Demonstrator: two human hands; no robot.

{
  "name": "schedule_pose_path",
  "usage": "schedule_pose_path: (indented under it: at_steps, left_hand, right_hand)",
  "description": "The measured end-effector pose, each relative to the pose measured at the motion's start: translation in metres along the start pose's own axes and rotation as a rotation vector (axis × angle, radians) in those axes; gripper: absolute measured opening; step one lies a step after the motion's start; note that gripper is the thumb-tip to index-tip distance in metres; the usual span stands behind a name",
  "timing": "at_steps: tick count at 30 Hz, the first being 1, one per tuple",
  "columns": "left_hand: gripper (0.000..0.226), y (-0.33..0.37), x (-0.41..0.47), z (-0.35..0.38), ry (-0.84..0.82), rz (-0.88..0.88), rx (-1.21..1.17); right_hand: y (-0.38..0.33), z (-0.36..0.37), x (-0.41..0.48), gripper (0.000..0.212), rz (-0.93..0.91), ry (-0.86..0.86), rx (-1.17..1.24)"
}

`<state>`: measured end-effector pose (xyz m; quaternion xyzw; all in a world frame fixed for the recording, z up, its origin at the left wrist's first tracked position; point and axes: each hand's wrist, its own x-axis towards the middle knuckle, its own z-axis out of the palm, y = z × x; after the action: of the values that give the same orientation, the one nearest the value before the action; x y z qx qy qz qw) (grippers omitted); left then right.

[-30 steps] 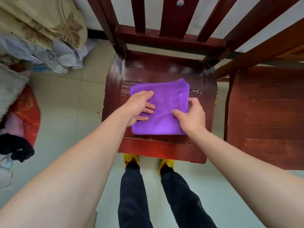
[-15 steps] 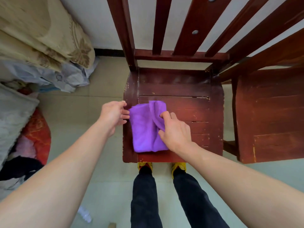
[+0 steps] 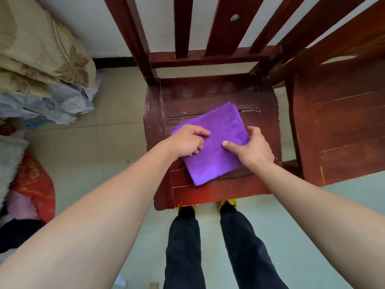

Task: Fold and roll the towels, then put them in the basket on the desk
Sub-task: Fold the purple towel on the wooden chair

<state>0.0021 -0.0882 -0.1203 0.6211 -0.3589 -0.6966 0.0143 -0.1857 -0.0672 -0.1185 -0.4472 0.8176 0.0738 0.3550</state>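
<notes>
Purple towel [image 3: 216,142], folded flat rect. — lying skewed on wooden chair seat [image 3: 208,94], corner near front

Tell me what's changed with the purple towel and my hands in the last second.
The purple towel, square to the chair seat a second ago, was folded over by the right hand and now lies flat at an angle. The left hand grips its left edge, the right hand its right edge. Unchanged: same seat, both hands on it.

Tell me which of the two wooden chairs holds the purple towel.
The chair straight ahead of the person: the towel lies on its seat. The other chair stands to its right.
</notes>
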Motion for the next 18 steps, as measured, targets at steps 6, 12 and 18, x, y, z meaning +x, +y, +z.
schedule_pose_path:
  at_steps: [6, 12, 18]
  left_hand:
    - [0.029, 0.007, 0.016, 0.003, 0.017, -0.083, -0.165]
    - [0.061, 0.014, 0.02, -0.003, -0.062, -0.203, -0.493]
    - [0.046, 0.017, 0.018, -0.014, 0.027, -0.163, -0.518]
  right_hand:
    - [0.008, 0.003, 0.0, 0.043, -0.062, 0.037, -0.052]
    - [0.002, 0.0, -0.032, 0.03, -0.636, 0.323, -0.221]
    - [0.011, 0.03, -0.063, 0.047, -0.952, 0.212, -0.195]
